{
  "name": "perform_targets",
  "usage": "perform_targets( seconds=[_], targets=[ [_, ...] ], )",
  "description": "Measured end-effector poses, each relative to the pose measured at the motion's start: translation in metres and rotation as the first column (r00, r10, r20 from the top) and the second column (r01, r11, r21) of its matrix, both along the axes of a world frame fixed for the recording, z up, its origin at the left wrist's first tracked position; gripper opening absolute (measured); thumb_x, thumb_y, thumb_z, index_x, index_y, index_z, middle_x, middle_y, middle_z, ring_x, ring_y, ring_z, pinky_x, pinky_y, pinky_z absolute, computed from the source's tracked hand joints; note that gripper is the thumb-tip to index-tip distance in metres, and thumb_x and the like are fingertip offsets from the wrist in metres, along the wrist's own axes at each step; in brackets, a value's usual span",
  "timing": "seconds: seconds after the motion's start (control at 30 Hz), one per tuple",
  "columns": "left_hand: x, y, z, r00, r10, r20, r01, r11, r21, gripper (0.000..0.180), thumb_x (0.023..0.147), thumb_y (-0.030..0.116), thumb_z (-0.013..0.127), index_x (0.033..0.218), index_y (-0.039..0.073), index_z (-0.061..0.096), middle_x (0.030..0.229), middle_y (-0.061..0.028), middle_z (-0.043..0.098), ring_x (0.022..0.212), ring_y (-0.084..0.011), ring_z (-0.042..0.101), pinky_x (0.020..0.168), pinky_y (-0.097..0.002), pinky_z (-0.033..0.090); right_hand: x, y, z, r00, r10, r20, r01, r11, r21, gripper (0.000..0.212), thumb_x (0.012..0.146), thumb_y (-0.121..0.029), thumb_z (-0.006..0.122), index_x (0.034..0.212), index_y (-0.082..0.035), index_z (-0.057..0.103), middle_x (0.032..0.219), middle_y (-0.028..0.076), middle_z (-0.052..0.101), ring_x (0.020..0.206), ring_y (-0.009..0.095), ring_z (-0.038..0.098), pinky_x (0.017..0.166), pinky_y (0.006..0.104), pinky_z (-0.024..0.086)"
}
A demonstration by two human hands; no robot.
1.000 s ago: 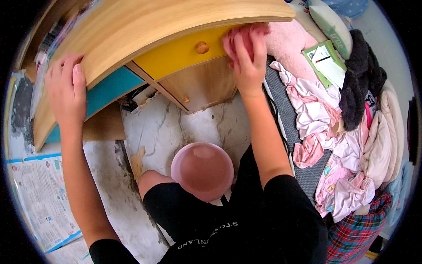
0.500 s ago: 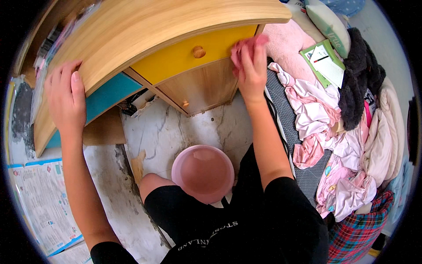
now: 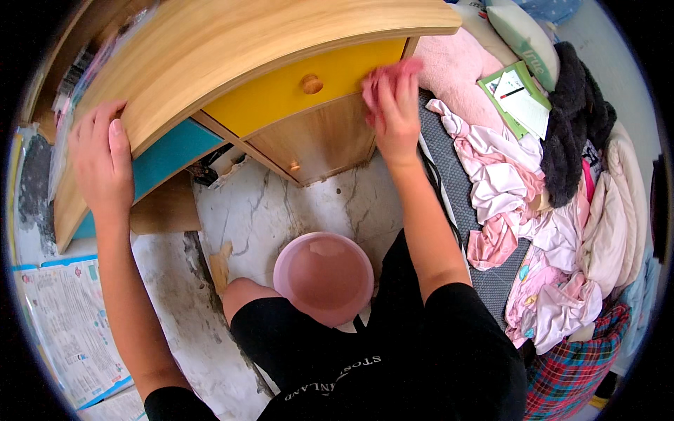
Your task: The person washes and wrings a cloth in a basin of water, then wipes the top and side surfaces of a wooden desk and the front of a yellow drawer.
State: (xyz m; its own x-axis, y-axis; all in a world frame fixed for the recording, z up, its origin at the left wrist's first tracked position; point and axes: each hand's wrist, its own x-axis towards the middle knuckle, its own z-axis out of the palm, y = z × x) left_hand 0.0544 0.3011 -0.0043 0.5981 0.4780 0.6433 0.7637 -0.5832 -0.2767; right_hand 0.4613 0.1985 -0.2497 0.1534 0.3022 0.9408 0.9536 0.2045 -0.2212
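Observation:
A pink cloth (image 3: 385, 83) is gripped in my right hand (image 3: 397, 130), pressed against the right end of the yellow drawer (image 3: 270, 90) of a wooden desk (image 3: 232, 43). The drawer is closed and has a round wooden knob (image 3: 312, 84). Below it is a wooden cabinet door (image 3: 316, 133), also closed, with a small knob. My left hand (image 3: 104, 158) rests on the desk's left front edge, palm down, fingers stretched over the top. Between my legs on the floor stands a pink basin (image 3: 324, 281), which seems to hold water.
To the right, a grey bed edge (image 3: 449, 165) carries pink and white clothes (image 3: 502, 175), a dark fluffy garment (image 3: 572, 126), a pillow (image 3: 523, 45) and a green book with paper and a pen (image 3: 519, 98). A teal panel (image 3: 172, 156) lies under the desktop. Printed sheets (image 3: 70, 323) are at lower left.
My right hand and the cloth have shifted slightly left along the drawer front. My left hand stays on the desk edge.

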Motion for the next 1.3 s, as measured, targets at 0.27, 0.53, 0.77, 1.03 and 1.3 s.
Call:
perform_targets(
  seconds=[0.27,0.53,0.77,1.03,1.3],
  targets=[
    [-0.001,-0.003,-0.003,0.999,0.039,0.009,-0.039,0.999,0.0,0.037,0.11,0.03,0.046,0.122,0.008,0.074,0.123,-0.0128,0.073,0.117,-0.0357,0.063,0.106,-0.0445,0.046,-0.015,-0.008,0.062,0.999,-0.033,0.026,0.034,0.999,-0.037,0.061,0.088,0.004,0.073,0.147,-0.005,0.064,0.161,0.027,0.051,0.146,0.055,0.05,0.118,0.057,0.049],
    [0.001,-0.004,-0.001,0.998,0.063,-0.027,-0.063,0.998,-0.017,0.047,0.113,0.034,0.037,0.127,0.005,0.071,0.125,-0.0173,0.07,0.121,-0.0372,0.062,0.11,-0.045,0.043,-0.028,-0.004,-0.005,0.996,-0.013,0.085,0.02,0.997,-0.077,0.049,0.088,0.0,0.074,0.136,-0.01,0.073,0.156,0.021,0.058,0.143,0.05,0.056,0.118,0.0534,0.051],
    [-0.001,-0.005,-0.003,0.999,0.037,0.013,-0.036,0.999,-0.022,0.036,0.11,0.029,0.047,0.122,0.009,0.074,0.121,-0.0125,0.073,0.115,-0.0351,0.063,0.105,-0.0434,0.046,-0.049,0.015,0.082,0.993,0.053,0.105,-0.063,0.993,0.097,0.048,0.087,-0.003,0.077,0.134,-0.013,0.073,0.154,0.018,0.061,0.141,0.047,0.058,0.113,0.0504,0.054],
    [0.002,-0.007,-0.003,0.998,0.056,0.007,-0.056,0.998,-0.025,0.042,0.112,0.032,0.041,0.125,0.008,0.073,0.121,-0.0148,0.072,0.118,-0.0352,0.062,0.108,-0.0435,0.044,-0.045,-0.004,-0.033,0.993,-0.045,0.111,0.058,0.992,-0.111,0.057,0.08,0.0,0.081,0.136,-0.01,0.073,0.151,0.021,0.061,0.139,0.049,0.059,0.113,0.0498,0.055],
    [0.003,-0.007,-0.005,0.997,0.074,0.03,-0.073,0.997,-0.036,0.046,0.113,0.034,0.039,0.126,0.006,0.073,0.123,-0.0158,0.072,0.119,-0.036,0.062,0.109,-0.0439,0.043,-0.085,-0.001,0.102,0.981,0.171,-0.087,-0.167,0.985,0.047,0.061,0.082,0.003,0.076,0.141,-0.01,0.07,0.156,0.019,0.059,0.142,0.047,0.057,0.115,0.0493,0.052]
  ],
)
